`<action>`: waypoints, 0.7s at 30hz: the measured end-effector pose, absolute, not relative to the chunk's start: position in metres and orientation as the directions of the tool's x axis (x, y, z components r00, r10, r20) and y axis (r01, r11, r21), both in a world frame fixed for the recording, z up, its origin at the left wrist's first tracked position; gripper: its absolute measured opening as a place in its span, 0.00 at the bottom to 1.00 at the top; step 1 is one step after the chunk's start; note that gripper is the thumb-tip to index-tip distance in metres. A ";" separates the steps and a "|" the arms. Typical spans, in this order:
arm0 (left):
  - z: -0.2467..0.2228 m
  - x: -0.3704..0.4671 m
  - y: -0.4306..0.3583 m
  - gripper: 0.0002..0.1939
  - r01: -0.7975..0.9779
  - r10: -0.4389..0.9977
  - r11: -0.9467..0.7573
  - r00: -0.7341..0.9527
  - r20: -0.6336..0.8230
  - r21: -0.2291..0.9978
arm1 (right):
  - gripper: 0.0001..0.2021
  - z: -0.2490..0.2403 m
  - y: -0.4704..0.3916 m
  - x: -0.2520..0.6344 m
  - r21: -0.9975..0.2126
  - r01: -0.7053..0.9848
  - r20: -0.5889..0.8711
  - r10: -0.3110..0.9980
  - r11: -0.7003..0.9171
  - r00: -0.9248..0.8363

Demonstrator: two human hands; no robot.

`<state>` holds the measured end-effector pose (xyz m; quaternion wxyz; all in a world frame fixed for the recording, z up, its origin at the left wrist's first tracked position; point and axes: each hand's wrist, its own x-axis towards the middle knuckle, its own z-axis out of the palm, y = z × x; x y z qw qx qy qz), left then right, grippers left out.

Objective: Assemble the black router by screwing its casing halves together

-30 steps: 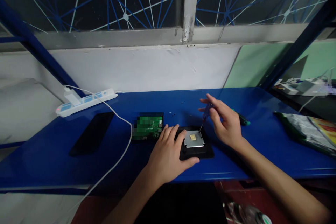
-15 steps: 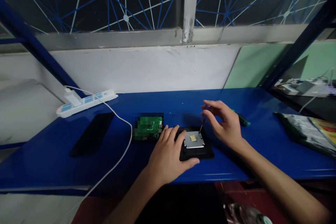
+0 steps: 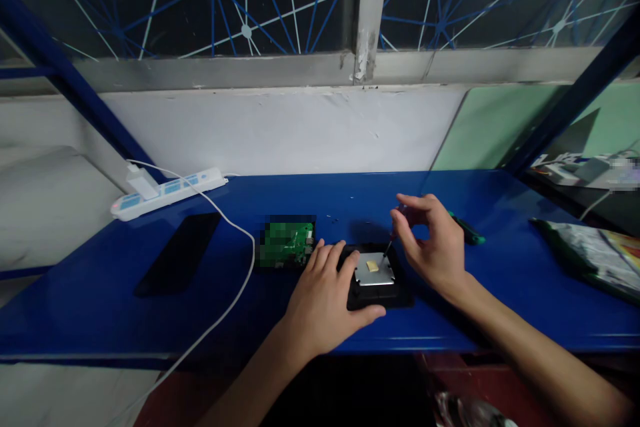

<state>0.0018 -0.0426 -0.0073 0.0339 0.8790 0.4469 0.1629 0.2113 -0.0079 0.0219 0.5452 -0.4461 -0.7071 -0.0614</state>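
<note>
Head camera only: worn on the person's head, looking forward and steeply down across the tabletop (image 3: 505, 280). Wide view, close in; left grip (image 3: 320, 300) and right grip (image 3: 440, 247) seen from above and behind, low of centre. Near edge of tabletop crosses the lower frame, pale wall (image 3: 275, 130) faces the lens beyond, window (image 3: 300, 10) spans the top

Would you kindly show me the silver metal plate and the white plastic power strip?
Silver metal plate (image 3: 375, 277): head view, on its flat face.
White plastic power strip (image 3: 171, 195): head view, on its middle stretch.
</note>
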 end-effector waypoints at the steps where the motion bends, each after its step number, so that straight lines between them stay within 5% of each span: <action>1: -0.007 0.002 -0.043 0.42 0.775 0.798 -0.597 0.545 0.258 0.208 | 0.15 0.021 -0.008 0.212 -0.395 0.690 0.828 0.560 0.606 -0.018; 8: -0.008 0.002 -0.043 0.42 0.772 0.808 -0.586 0.531 0.257 0.248 | 0.19 0.023 -0.007 0.222 -0.398 0.622 0.811 0.576 0.674 -0.106; 13: -0.009 0.000 -0.044 0.43 0.772 0.816 -0.576 0.523 0.248 0.269 | 0.17 0.026 0.009 0.216 -0.546 0.553 0.802 0.583 0.630 0.128; 21: -0.011 -0.001 -0.045 0.46 0.770 0.810 -0.582 0.525 0.261 0.260 | 0.13 0.010 0.039 0.195 -0.677 0.505 0.655 0.751 0.536 0.081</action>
